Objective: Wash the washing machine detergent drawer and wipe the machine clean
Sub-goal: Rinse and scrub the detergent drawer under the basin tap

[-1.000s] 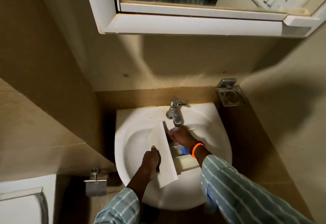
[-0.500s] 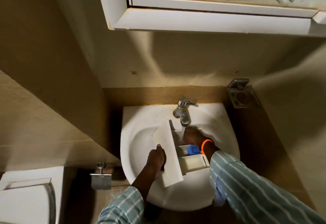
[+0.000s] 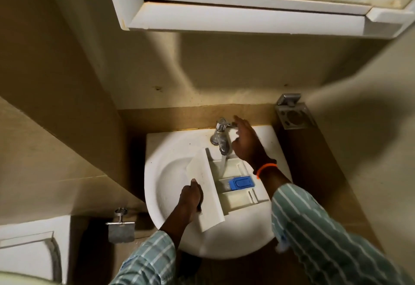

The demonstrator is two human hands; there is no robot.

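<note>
A white detergent drawer [image 3: 235, 197] with a blue insert [image 3: 241, 182] lies across the white sink [image 3: 166, 172]. My left hand [image 3: 190, 197] grips the drawer's wide front panel from the left. Water runs from the chrome tap [image 3: 221, 137] into the drawer's back compartment. My right hand [image 3: 246, 142] is raised beside the tap with its fingers apart, fingertips at the tap's lever, holding nothing. An orange band circles that wrist.
A white mirror cabinet [image 3: 247, 19] hangs overhead above the sink. A metal holder [image 3: 293, 115] is fixed to the wall at the right. A toilet cistern [image 3: 29, 253] and a metal paper holder [image 3: 121, 228] stand at the lower left. Tiled walls close in on both sides.
My right hand has left the drawer's compartments and risen to the tap's lever. The water stream and the blue insert now show fully. My left hand keeps its grip.
</note>
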